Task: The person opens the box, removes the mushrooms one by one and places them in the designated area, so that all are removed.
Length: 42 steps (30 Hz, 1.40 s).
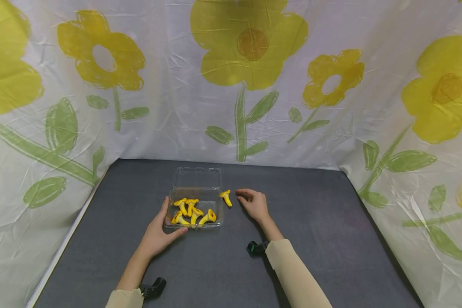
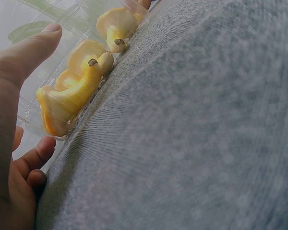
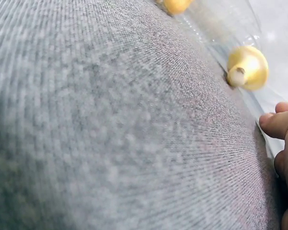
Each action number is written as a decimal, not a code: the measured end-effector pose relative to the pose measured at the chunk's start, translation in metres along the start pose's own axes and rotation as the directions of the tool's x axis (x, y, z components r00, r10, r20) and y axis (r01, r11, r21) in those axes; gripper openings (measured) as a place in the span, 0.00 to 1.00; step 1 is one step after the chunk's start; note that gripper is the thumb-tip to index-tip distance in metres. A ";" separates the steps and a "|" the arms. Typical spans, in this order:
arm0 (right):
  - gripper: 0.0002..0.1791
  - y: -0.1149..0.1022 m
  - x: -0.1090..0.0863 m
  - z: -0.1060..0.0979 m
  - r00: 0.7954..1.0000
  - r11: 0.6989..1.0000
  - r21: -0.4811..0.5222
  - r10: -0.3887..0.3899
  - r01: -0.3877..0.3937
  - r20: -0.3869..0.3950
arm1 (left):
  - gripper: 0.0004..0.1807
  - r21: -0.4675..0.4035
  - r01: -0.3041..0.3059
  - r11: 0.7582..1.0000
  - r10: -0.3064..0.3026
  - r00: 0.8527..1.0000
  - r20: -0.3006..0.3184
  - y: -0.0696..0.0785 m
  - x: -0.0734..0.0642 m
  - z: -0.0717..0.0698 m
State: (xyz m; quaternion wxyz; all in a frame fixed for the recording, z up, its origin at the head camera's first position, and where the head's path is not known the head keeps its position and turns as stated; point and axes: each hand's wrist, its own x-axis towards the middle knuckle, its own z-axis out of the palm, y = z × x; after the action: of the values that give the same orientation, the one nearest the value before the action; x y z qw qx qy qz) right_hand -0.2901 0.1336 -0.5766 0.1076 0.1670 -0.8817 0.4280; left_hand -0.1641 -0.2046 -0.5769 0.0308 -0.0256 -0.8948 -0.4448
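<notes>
A clear plastic clamshell container (image 1: 206, 204) stands on the dark table, its lid (image 1: 198, 177) folded back. Several yellow chanterelle mushrooms (image 1: 194, 214) lie inside, mostly toward the front and left; the left wrist view shows some through the clear wall. My left hand (image 1: 155, 235) grips the front left corner, thumb along the front and fingers at the left side. One more chanterelle (image 1: 226, 198) is just outside the container's right edge, cap toward the back. To its right is my right hand (image 1: 255, 206), fingers loosely bent, holding nothing, a small gap from the mushroom.
The dark grey cloth-covered table (image 1: 312, 205) extends around the container. White curtains with yellow flowers (image 1: 169, 107) hang behind it and on both sides. A black wrist device (image 1: 154, 288) is on the left wrist and another (image 1: 257, 247) on the right.
</notes>
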 end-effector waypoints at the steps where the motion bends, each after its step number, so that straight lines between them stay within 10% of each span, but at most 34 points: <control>1: 0.13 0.000 0.000 0.000 1.000 1.000 0.003 -0.001 0.001 0.000 | 0.69 -0.001 -0.001 1.000 0.001 1.000 0.001 0.000 0.000 0.000; 18: 0.17 -0.007 -0.004 -0.002 0.988 0.972 0.180 0.153 -0.154 0.016 | 0.69 0.001 0.004 1.000 -0.004 1.000 0.001 0.000 0.000 0.001; 42: 0.15 -0.064 -0.024 -0.001 0.993 0.949 0.304 0.104 -0.083 -0.055 | 0.68 0.005 0.003 1.000 -0.003 1.000 0.003 0.003 0.000 -0.001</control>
State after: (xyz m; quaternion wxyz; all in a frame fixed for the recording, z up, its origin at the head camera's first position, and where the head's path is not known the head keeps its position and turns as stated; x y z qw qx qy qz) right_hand -0.2431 0.1027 -0.5379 0.0917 0.1244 -0.8088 0.5675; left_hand -0.1640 -0.2034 -0.5736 0.0289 -0.0247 -0.8960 -0.4425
